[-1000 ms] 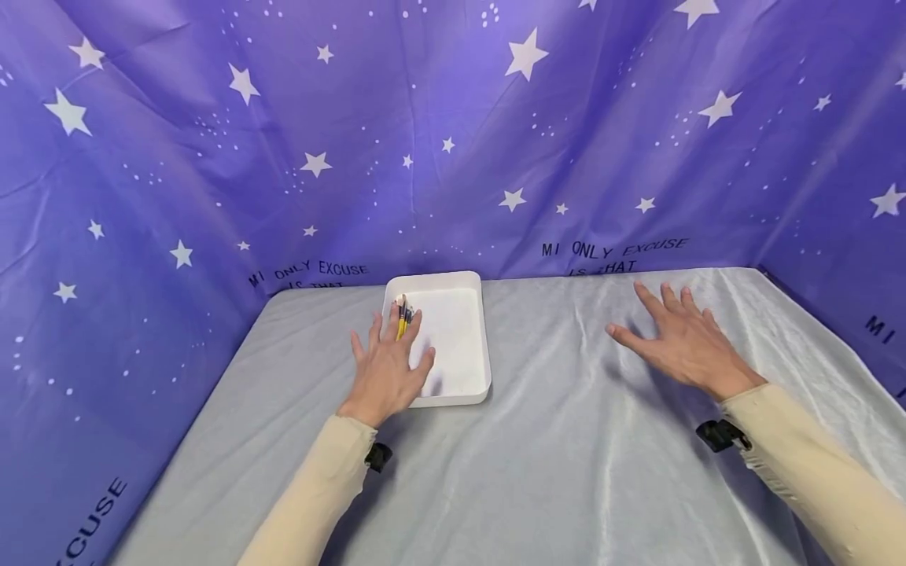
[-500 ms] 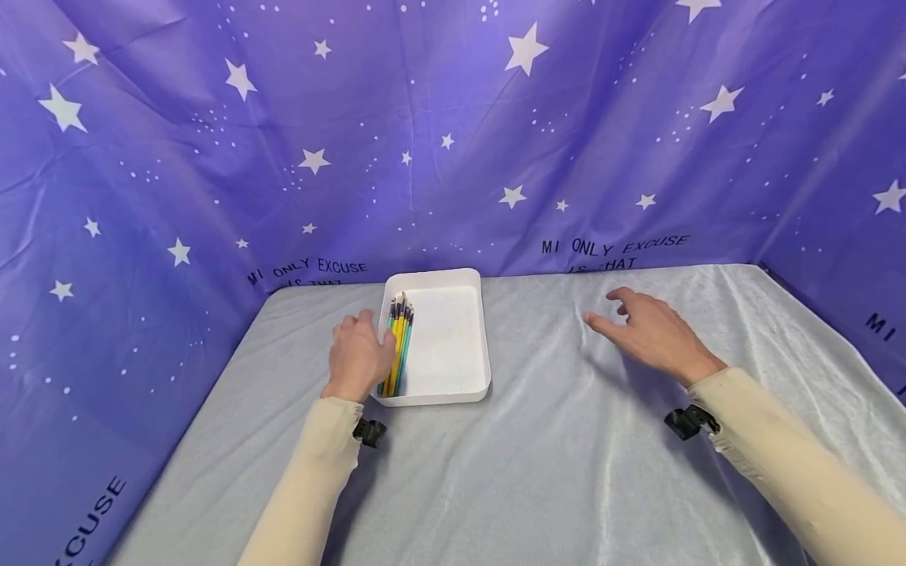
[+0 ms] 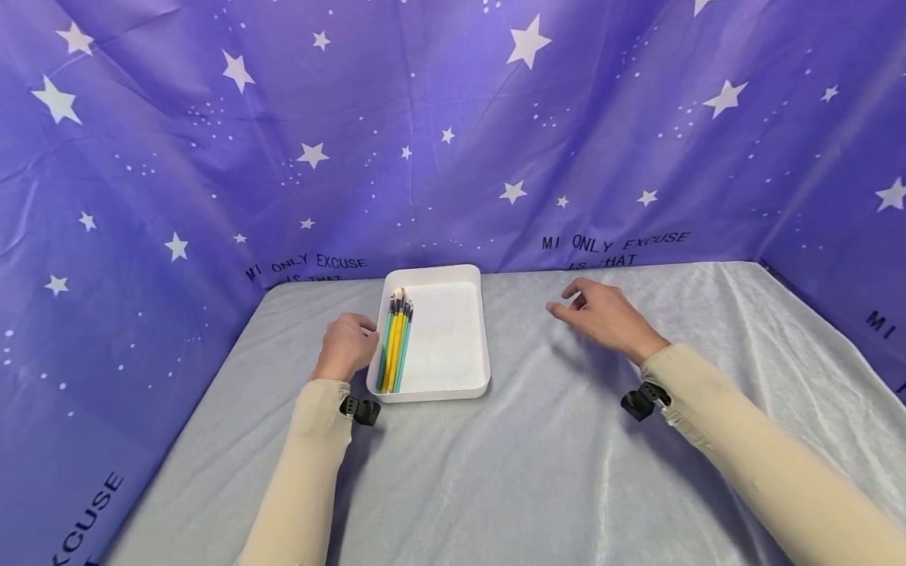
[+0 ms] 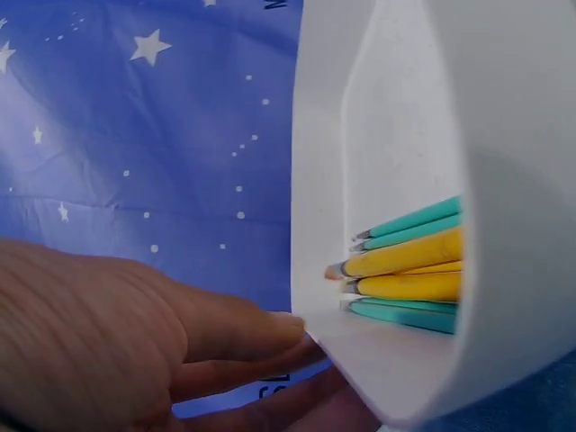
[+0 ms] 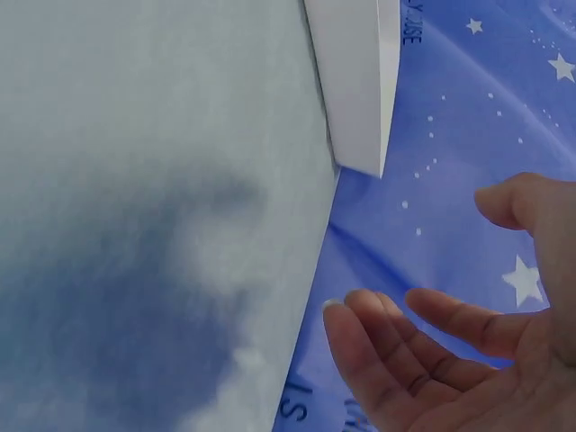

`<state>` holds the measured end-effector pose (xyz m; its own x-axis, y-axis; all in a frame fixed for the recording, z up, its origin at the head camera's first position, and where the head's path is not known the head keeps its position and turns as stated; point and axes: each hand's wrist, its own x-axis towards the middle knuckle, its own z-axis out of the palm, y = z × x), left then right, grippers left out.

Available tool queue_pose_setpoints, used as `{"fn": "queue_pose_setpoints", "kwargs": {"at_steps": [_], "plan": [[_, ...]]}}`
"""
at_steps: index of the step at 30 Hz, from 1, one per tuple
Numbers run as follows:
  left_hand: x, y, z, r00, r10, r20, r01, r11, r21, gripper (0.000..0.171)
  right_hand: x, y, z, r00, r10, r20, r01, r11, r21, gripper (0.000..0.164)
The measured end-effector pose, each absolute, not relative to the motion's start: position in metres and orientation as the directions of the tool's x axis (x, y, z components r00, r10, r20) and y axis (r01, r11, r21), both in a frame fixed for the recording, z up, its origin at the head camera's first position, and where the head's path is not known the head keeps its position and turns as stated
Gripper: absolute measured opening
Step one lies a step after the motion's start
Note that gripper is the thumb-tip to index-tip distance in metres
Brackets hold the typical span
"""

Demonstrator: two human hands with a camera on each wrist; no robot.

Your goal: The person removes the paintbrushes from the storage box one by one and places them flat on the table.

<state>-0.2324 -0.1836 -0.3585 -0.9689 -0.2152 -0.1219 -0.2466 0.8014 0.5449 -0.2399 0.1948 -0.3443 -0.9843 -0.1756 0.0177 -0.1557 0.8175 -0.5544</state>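
A white rectangular tray [image 3: 446,338] lies on the cloth-covered table. Several paintbrushes [image 3: 395,342] with yellow and teal handles lie together along its left inner side, bristles pointing away. My left hand [image 3: 345,344] is at the tray's left side. In the left wrist view its thumb tip [image 4: 290,328] meets the tray's rim, while the other fingers pass outside the wall and are partly hidden. My right hand [image 3: 605,314] hovers over the table to the right of the tray, apart from it. Its fingers [image 5: 378,337] are loosely bent, thumb spread away, holding nothing.
A grey velvety cloth [image 3: 524,464] covers the table. Purple curtains [image 3: 453,181] with white stars and lettering rise behind it and on both sides. A small black camera [image 3: 359,409] is strapped to the left wrist, another black camera [image 3: 640,401] to the right.
My left hand has moved from above the brushes to the tray's left side, uncovering them. My right hand has moved left toward the tray, its spread fingers bending. The tray has stayed put.
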Motion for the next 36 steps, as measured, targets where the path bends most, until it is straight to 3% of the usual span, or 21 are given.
{"fn": "queue_pose_setpoints", "kwargs": {"at_steps": [7, 16, 21, 36], "plan": [[-0.233, -0.183, -0.36, -0.975, -0.192, -0.114, -0.222, 0.769, 0.6, 0.035, -0.25, 0.169, -0.346, -0.973, -0.225, 0.042, -0.21, 0.804, -0.557, 0.051], [-0.236, -0.18, -0.374, -0.98, -0.196, 0.035, -0.131, 0.764, 0.631, 0.034, -0.26, 0.141, -0.348, -0.967, -0.247, 0.054, -0.232, 0.782, -0.578, 0.041], [-0.237, -0.179, -0.379, -0.978, -0.198, 0.058, -0.113, 0.749, 0.653, 0.031, -0.264, 0.128, -0.351, -0.969, -0.243, 0.047, -0.221, 0.768, -0.601, 0.033], [-0.238, -0.187, -0.373, -0.983, -0.163, -0.08, -0.176, 0.744, 0.644, 0.033, -0.274, 0.079, -0.341, -0.968, -0.248, -0.033, -0.146, 0.667, -0.731, 0.028]]}}
